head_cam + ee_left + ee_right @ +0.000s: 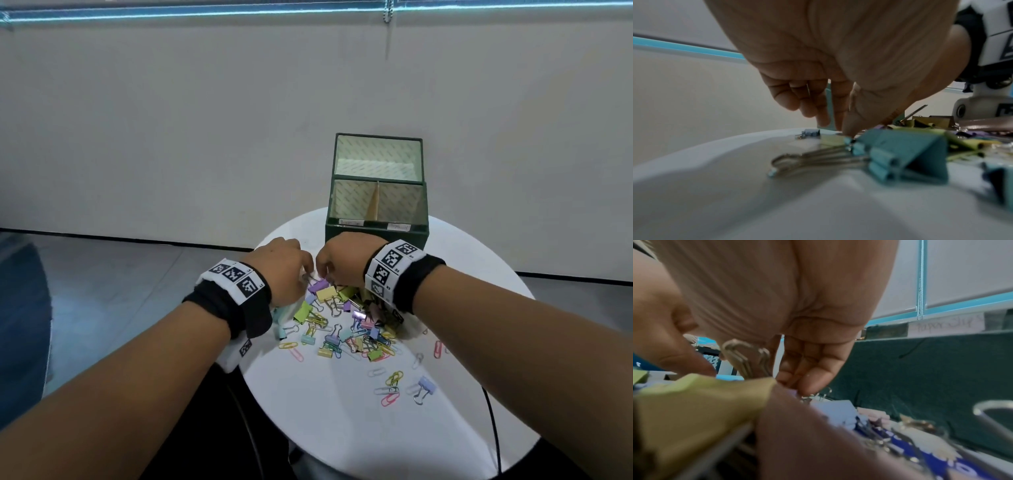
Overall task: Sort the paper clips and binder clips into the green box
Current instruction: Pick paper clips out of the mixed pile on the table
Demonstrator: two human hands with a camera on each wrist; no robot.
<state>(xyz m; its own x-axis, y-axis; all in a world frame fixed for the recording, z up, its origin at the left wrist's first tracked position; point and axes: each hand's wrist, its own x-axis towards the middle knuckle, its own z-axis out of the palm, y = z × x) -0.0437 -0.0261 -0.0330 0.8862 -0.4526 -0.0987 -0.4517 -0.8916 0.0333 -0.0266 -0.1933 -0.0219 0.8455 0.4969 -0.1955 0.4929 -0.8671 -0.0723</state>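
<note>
A heap of pastel binder clips and paper clips (346, 329) lies on the round white table (342, 428). The green box (376, 236) stands just behind it, with two labelled front compartments and one rear. Both hands reach down at the heap's far edge, over a lilac binder clip (318, 285). My left hand (303, 270) (844, 133) has thumb and forefinger tips pinched together at the table on a clip hidden beneath them. My right hand (323, 272) (756, 379) curls down; its fingertips (803, 386) touch a lilac clip, the thumb stays apart, and upright wire handles (746, 356) stand between.
A teal binder clip (906, 154) lies near my left wrist, a yellow-green one (694, 410) under my right. Loose paper clips and a pale blue binder clip (423, 389) are scattered front right. A black cable (493, 428) crosses the table's right side. Behind the table a wall rises from the floor.
</note>
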